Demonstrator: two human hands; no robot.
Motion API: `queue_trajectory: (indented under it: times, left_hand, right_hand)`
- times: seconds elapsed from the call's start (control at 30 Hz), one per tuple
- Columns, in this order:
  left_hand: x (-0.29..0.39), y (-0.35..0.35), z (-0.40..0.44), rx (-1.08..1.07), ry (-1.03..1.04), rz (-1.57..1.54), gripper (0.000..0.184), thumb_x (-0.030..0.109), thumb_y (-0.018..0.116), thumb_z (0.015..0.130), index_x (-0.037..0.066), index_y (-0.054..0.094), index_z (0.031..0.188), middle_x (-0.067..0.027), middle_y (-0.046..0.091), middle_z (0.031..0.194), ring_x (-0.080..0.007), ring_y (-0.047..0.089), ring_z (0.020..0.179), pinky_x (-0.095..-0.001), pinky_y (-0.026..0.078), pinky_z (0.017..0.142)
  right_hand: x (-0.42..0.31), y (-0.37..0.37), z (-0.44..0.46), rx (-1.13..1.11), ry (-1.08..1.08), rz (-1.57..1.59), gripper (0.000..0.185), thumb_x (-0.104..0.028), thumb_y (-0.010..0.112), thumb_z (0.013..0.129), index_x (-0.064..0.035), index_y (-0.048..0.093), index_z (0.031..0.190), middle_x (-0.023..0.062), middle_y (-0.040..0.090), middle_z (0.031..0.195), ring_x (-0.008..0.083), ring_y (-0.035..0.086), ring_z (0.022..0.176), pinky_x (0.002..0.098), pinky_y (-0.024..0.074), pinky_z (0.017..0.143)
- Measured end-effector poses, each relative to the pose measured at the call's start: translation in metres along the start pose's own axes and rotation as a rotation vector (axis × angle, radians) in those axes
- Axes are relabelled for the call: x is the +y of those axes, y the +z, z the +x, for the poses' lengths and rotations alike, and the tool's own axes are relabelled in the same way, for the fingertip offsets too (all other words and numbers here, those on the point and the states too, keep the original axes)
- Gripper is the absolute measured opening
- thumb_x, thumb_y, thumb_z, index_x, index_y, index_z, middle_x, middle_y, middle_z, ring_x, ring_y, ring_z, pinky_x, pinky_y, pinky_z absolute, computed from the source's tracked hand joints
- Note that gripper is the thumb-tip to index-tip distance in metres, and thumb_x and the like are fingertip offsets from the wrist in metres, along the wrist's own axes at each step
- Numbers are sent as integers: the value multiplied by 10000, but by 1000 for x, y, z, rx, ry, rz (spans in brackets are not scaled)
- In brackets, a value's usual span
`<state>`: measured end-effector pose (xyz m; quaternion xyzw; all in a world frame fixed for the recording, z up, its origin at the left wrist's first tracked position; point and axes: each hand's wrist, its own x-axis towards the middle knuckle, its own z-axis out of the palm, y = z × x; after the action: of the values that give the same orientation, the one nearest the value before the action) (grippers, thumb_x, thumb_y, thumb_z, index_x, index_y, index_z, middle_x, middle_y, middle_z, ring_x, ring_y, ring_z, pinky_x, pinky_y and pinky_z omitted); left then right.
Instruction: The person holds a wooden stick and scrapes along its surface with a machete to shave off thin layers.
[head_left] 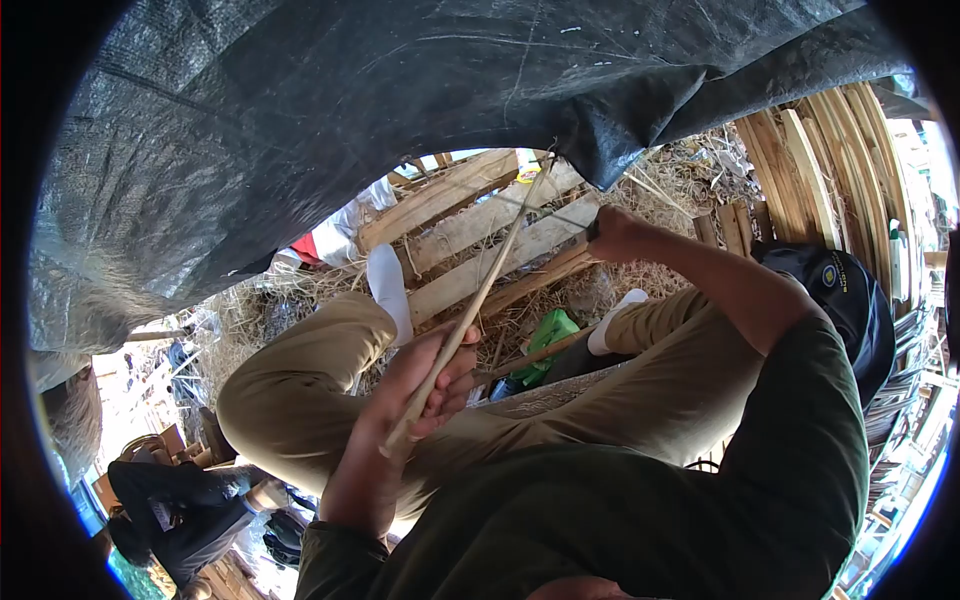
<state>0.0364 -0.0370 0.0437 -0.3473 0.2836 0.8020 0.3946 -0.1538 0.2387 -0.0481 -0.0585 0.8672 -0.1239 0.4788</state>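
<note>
Left hand (435, 378) wrapped round the lower part of a pale stick (487, 285), its length slanting away from the grip; beyond and right, right hand (620, 236) fisted on a dark handle (594, 232), seemingly a thin blade's, which could skid gripward if the stick rolled.

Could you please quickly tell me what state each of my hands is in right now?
Left hand: closed, holding a pale wooden stick.
Right hand: closed, holding a dark-handled tool, its exact type unclear.
</note>
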Motion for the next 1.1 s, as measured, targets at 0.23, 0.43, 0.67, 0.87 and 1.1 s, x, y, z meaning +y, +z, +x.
queue_trajectory:
  times: [0.23,0.43,0.67,0.87,1.1]
  left_hand:
    - [-6,2,-1,112,32,169,182,249,447,1020,85,518,1053,23,417,541,-45,361,355,-200,294,289]
    - [-15,8,26,230,96,280,221,308,469,1006,92,515,1007,26,381,491,-74,330,335,-225,271,322]
    - [-12,11,25,187,39,217,218,314,465,1006,100,504,1003,25,362,464,-82,319,322,-233,250,307]
    - [-11,9,30,174,31,129,192,287,460,1009,103,514,1012,24,366,464,-76,309,308,-226,244,290]
    - [-9,12,21,163,40,138,156,255,472,1002,108,525,1013,26,374,467,-69,306,305,-223,244,281]
  right_hand:
    - [-37,25,-30,100,-360,-270,239,-191,677,736,-37,692,917,185,700,842,323,692,874,409,557,788]
    - [-18,11,-12,53,-265,-288,224,-186,664,691,-8,676,827,211,696,893,343,680,908,415,531,830]
    - [-32,14,-30,103,-390,-400,285,-237,651,737,14,679,867,223,692,921,361,676,936,431,531,866]
    - [-19,12,-13,105,-258,-289,317,-251,677,730,12,689,908,237,686,944,365,675,953,430,531,876]
    - [-41,27,-19,-18,-336,-398,263,-213,657,717,-2,701,869,200,690,851,328,696,816,433,571,759]
